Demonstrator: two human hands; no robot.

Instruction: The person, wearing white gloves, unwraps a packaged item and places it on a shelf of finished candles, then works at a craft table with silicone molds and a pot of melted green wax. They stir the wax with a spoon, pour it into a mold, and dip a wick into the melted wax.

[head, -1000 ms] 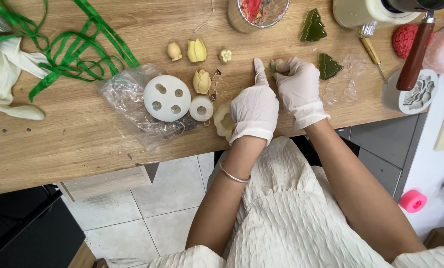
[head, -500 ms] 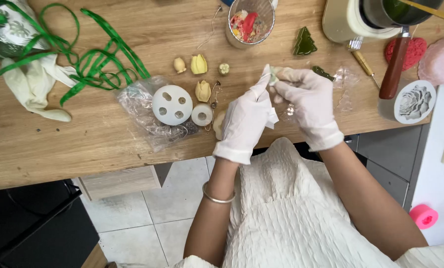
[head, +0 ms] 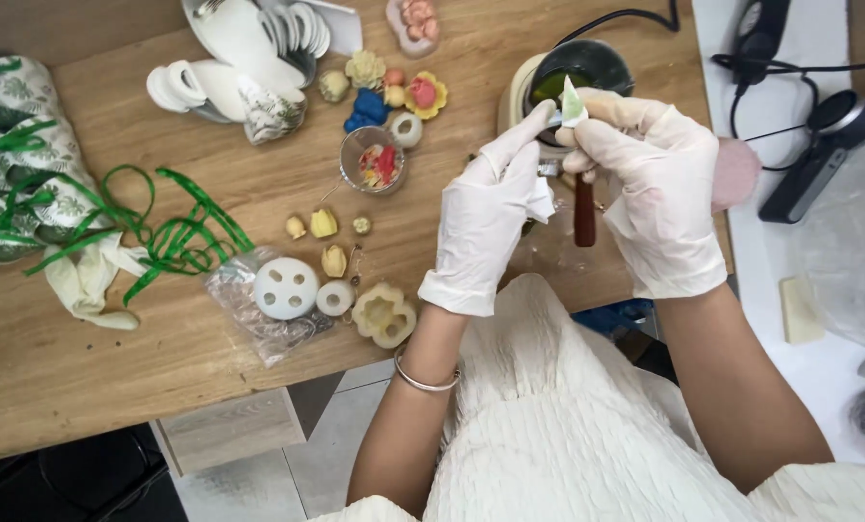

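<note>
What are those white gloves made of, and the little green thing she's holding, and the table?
The white gloves on the left hand and right hand look like thin, stretchy rubber or latex: matte and wrinkled. The pale green piece pinched between them looks waxy or soapy, though that is not certain. The table looks like wood, with visible grain and a smooth finish.

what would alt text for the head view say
Two white-gloved hands, left hand and right hand, pinch a small pale green piece above a dark pot on a wooden table. To the left lie white moulds, small wax shapes and green ribbon.
</note>
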